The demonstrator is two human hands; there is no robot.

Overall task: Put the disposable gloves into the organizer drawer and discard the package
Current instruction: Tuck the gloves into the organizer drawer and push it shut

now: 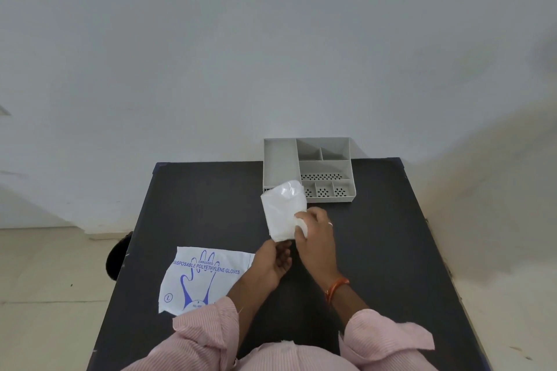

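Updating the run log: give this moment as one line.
right hand: grips glove stack | left hand: holds its lower edge | package: on table | organizer: no gloves inside

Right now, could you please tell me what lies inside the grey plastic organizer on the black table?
Every visible compartment of the grey plastic organizer looks empty. Its near-left corner is hidden behind the folded white translucent gloves held up in front of it.

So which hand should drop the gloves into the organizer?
Right. The right hand grips the glove stack and the organizer sits just beyond it; the left hand, at the stack's lower edge, is nearer the package.
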